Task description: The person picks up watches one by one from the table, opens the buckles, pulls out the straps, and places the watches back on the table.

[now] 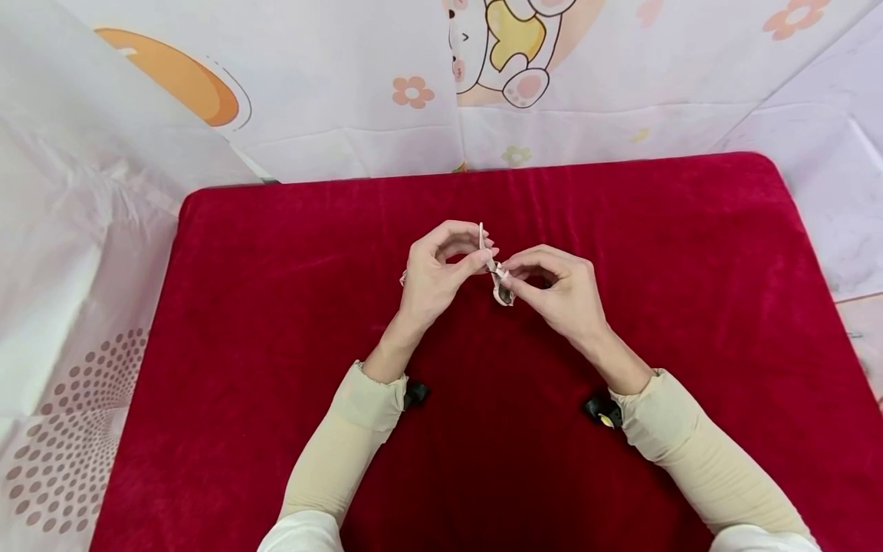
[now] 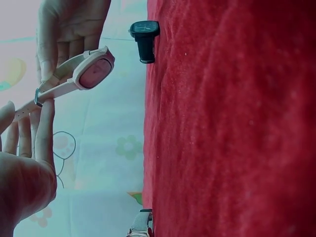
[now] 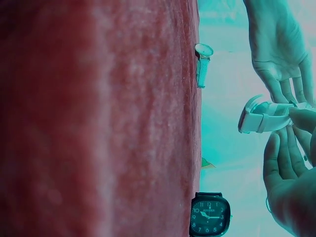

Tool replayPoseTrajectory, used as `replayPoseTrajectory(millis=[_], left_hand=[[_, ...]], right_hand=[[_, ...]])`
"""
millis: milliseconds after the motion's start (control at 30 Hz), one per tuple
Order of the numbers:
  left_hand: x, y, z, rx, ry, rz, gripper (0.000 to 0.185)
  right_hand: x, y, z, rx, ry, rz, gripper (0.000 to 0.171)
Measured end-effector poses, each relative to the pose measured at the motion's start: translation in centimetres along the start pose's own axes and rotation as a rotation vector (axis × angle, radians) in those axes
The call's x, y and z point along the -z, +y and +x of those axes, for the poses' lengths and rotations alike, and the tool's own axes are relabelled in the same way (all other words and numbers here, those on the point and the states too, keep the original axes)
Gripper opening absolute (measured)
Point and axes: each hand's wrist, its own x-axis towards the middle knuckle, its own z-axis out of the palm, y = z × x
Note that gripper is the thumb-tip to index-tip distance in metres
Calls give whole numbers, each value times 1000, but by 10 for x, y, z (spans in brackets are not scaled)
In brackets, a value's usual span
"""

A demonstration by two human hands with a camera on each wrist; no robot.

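Both hands hold a pale pink wristwatch (image 1: 502, 294) above the table. My left hand (image 1: 431, 280) pinches its strap end between thumb and fingers. My right hand (image 1: 562, 291) pinches the strap nearer the case. In the left wrist view the wristwatch (image 2: 94, 74) shows a rounded rectangular face, and its strap passes through a metal buckle (image 2: 38, 97), forming a loop. In the right wrist view the looped strap (image 3: 269, 122) is seen from the side, with a thumb on it. Fingers hide part of the strap in the head view.
A black square-faced watch (image 3: 210, 215) stands on the red-covered table (image 1: 483, 460), on the right hand's side. Toward the left side is another watch with a light strap (image 3: 202, 71). Dark devices (image 1: 416, 393) sit at the sleeve cuffs. Printed curtains (image 1: 331, 92) hang behind the table.
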Motion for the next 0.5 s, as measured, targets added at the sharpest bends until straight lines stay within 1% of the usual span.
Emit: replayPoseTrajectory(millis=[100, 367, 500], left_hand=[[0, 0, 0, 5, 3, 2, 26], [-1, -1, -1, 22, -23, -19, 27], [-1, -1, -3, 68, -47, -35, 25]], right_hand=[[0, -2, 0, -18, 8, -6, 14], [0, -3, 1, -9, 30, 6, 15], [0, -2, 1, -9, 40, 23, 15]])
